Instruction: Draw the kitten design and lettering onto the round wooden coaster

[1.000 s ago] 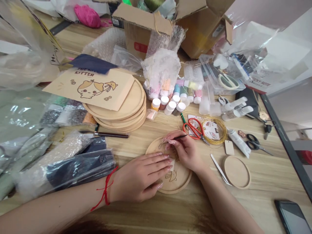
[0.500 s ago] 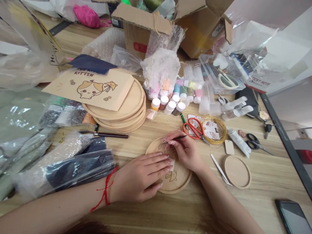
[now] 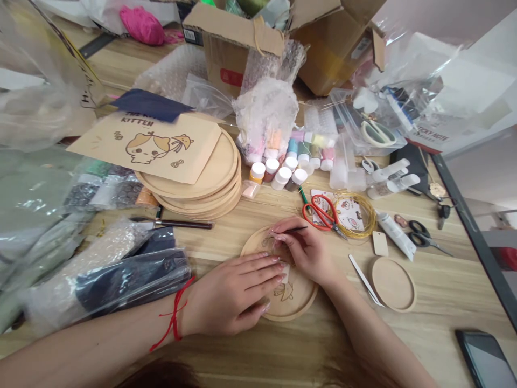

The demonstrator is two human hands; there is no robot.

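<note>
View: head camera, looking down at a cluttered wooden table (image 3: 424, 285).

Cardboard box: an open cardboard box (image 3: 238, 54) stands at the far edge, with flaps up and colored items poking out of the top, too hidden to tell.

Clear plastic box: a clear plastic box (image 3: 347, 134) to the right holds pale green-handled scissors (image 3: 374, 134) among other small items.

Paint: small white-capped paint pots (image 3: 283, 175) stand in a cluster in front of a bag of bubble wrap (image 3: 264, 116).

Stack: round wooden plates (image 3: 226, 167) lie in a pile, with a tan card printed with a cartoon cat (image 3: 141, 148) lying on top.

Left hand: the left hand (image 3: 234, 293) is open, its fingers together and laid flat across a small round wooden plate (image 3: 258, 241). A red cord (image 3: 174, 318) circles the wrist.

Right hand: the right hand (image 3: 307, 250) is curled, pinching a thin paintbrush (image 3: 288, 230) between thumb and fingers. The brush tip is held just above the plate.

Plate: it sits on the table directly in front of the person, between both hands, with a cat drawing (image 3: 284, 292) on its surface.

Beside the plate: red-handled scissors (image 3: 321, 213) and a coil of gold wire (image 3: 355, 215) lie just beyond the right hand.
</note>
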